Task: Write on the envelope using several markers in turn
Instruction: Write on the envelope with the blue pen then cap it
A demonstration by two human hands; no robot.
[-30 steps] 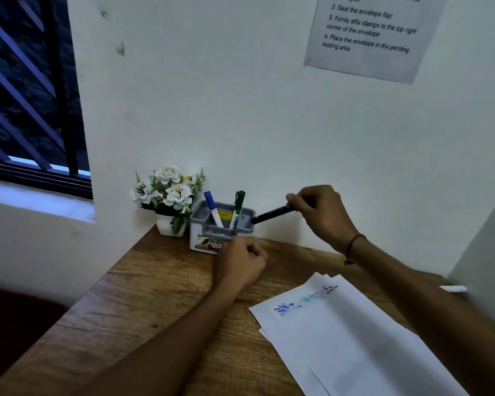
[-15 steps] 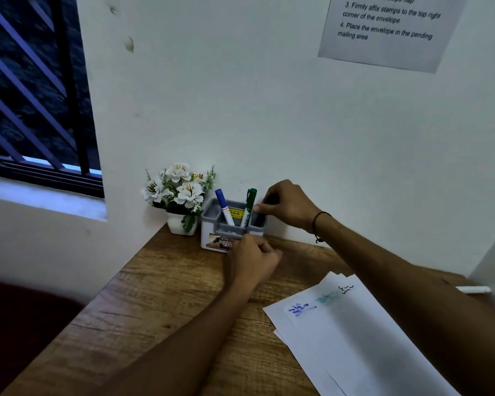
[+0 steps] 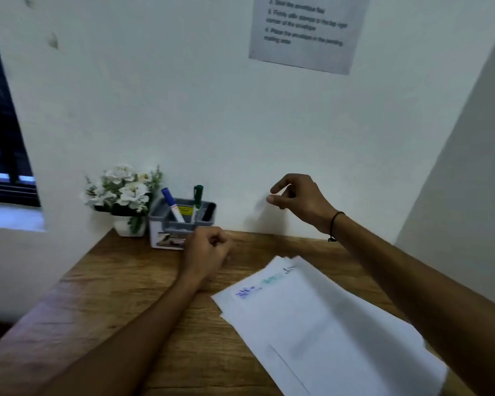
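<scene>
- Window (image 3: 3, 132) sat at the far left, dark, bars across its lower part.
- Flower pot (image 3: 127, 224) with white blooms stood at the desk's back left corner, against the wall, just beside the holder.
- Grey pen holder (image 3: 180, 224) stood right of the flowers, near the back edge of the desk (image 3: 103, 295).
- Blue marker (image 3: 172, 204) leaned left in the holder, cap up.
- Green marker (image 3: 197, 200) stood close to upright in the holder, cap up.
- Black marker (image 3: 208, 212) sat low in the holder's right compartment, only its dark top showing.
- Your left hand (image 3: 207, 250) rested on the desk just in front of the holder, fingers curled into a fist; nothing seen in it; can't tell if it touched the holder.
- Your right hand (image 3: 297, 198) was in the air to the right of the holder, apart from it, fingers loosely bent, thumb and forefinger apart, gripping nothing.
- Black band (image 3: 335, 224) sat on your right wrist.
- Envelope (image 3: 312, 315) lay flat on the desk at the right, below your right forearm, on top of other white sheets.
- It carried blue, green and black marks along its far edge, too blurred to read.
- Printed notice (image 3: 303, 30) hung on the wall up right, text blurred.
</scene>
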